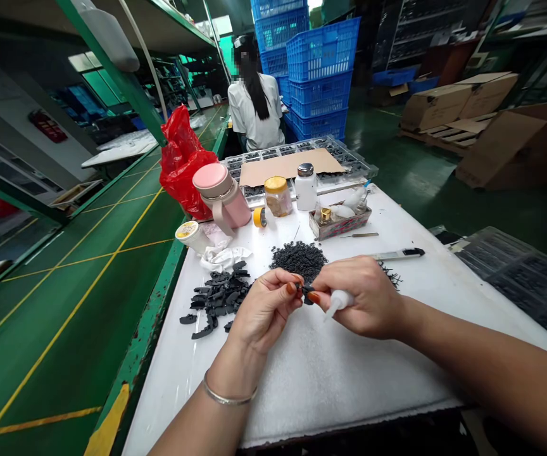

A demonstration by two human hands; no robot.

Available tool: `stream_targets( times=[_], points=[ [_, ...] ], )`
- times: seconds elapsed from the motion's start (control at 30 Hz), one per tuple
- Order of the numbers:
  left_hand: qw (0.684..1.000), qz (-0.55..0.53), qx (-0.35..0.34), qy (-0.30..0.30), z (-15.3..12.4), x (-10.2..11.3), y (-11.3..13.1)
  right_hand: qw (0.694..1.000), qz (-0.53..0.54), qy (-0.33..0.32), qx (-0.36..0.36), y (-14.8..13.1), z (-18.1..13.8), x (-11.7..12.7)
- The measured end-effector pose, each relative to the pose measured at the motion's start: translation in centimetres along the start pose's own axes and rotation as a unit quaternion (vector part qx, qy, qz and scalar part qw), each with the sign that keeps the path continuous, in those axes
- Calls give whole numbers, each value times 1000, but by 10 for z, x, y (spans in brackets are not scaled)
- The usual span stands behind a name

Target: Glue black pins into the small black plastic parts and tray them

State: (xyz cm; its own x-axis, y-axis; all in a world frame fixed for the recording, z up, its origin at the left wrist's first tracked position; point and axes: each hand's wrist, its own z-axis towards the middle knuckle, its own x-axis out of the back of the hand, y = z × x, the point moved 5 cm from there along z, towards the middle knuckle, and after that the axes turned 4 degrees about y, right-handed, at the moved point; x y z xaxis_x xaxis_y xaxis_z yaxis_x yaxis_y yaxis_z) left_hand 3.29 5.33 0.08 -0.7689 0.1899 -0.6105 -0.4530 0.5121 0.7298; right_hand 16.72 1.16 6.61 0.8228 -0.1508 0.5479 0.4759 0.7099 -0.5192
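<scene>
Above the middle of the white table, my left hand [266, 307] pinches a small black part [308, 289] between thumb and fingers. My right hand [371, 294] meets it there, thumb and fingertips closed on the same dark piece; fingers hide most of its shape. Tucked in my right palm is a white nozzle bottle [342, 299], its tip pointing down to the left. Just beyond the hands lies a heap of tiny black rings [299, 258]. Curved black plastic pieces [219, 294] are piled left of my left hand. Thin black sticks [391, 276] lie behind my right hand.
Behind the heaps stand a pink flask [226, 199], a yellow-lidded jar [278, 197], a white dispenser bottle [306, 190] and a small box [340, 221]. A green conveyor [78, 272] runs along the left. A person [257, 107] sits ahead by blue crates [321, 82].
</scene>
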Motion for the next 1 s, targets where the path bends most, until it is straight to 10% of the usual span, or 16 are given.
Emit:
stream_targets(
  times=[0.6,1.0],
  points=[
    [993,86,-78,1,-1,-3,11,1000,-24,-15,-11,-2,0,0],
    [957,212,-197,-23,1,2,21,988,34,-39,-142,5,1,-3]
  ],
)
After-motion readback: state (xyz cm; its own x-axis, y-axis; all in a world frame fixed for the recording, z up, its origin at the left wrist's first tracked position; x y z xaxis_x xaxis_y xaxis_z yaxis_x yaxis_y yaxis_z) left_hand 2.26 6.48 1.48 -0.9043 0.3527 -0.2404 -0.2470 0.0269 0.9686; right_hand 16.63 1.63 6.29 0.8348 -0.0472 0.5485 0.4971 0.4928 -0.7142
